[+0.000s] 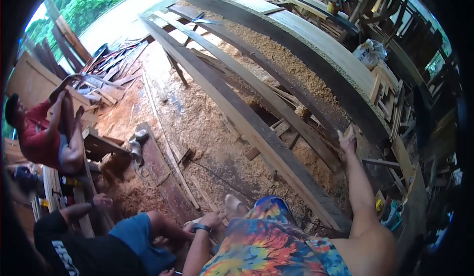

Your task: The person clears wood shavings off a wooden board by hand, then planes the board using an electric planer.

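Note:
My right hand (347, 141) reaches forward on a straight arm. Its fingers close on the near end of a long dark wooden plank (276, 73), which has wood shavings (306, 71) along it. Low in the view, beside my tie-dye shirt, my left hand (211, 220) is curled closed, with a watch (201, 227) on the wrist. What its fingers hold, if anything, is hidden. Two more long boards (217, 81) run parallel on the left of the plank, propped above the ground.
A person in a red shirt (37, 128) sits at the left, and one in a black shirt (89, 246) sits close by at lower left. A power tool (137, 145) lies on a board amid sawdust. A green tool (393, 215) and stacked timber (390, 93) stand at the right.

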### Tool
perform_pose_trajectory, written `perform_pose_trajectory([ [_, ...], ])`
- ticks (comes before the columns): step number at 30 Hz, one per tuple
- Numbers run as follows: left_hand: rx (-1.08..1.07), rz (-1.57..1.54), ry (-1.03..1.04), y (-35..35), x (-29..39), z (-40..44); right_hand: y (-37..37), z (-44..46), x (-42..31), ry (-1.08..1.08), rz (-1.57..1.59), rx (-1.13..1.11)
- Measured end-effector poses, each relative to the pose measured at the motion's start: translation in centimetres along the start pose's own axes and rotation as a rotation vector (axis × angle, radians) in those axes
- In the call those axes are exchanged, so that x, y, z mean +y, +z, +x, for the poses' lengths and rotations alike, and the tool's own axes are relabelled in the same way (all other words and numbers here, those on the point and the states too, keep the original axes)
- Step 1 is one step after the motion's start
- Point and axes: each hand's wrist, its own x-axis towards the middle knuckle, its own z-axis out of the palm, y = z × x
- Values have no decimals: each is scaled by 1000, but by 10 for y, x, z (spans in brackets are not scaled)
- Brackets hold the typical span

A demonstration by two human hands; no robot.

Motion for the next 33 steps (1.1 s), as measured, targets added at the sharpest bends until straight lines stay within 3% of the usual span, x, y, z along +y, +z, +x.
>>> perform_pose_trajectory([
  [2, -29, 169, 228, 9, -66, 20, 10, 21, -13, 57, 0, 37],
  [4, 122, -78, 75, -62, -17, -43, 23, 44, -30, 132, -60, 71],
  [5, 163, -155, -120, -63, -33, -30, 39, 57, -30, 130, -100, 91],
  [6, 234, -136, -122, -57, -62, -11, 58, 73, -30, 179, -88, 96],
  [10, 132, -140, -120, -126, -58, 3, 107, 117, -60, 341, 138, 87],
  [11, 113, -141, -116, -147, -55, 10, 125, 133, -66, 375, 30, 108],
  [17, 181, -63, -91, -252, -108, 97, 220, 193, -161, 214, 268, 443],
  [20, 124, -47, -159, -326, -106, 116, 259, 222, -205, 224, 566, 545],
  [22, 87, -105, -203, -376, -105, 124, 264, 231, -245, 359, 441, 575],
  [25, 125, -190, -103, -428, -143, 171, 309, 269, -279, 434, 367, 555],
  [30, 375, -259, -194, -527, -102, 161, 357, 326, -335, 266, 311, 568],
  [33, 408, -304, -235, -537, -120, 179, 370, 338, -378, 131, 185, 645],
])
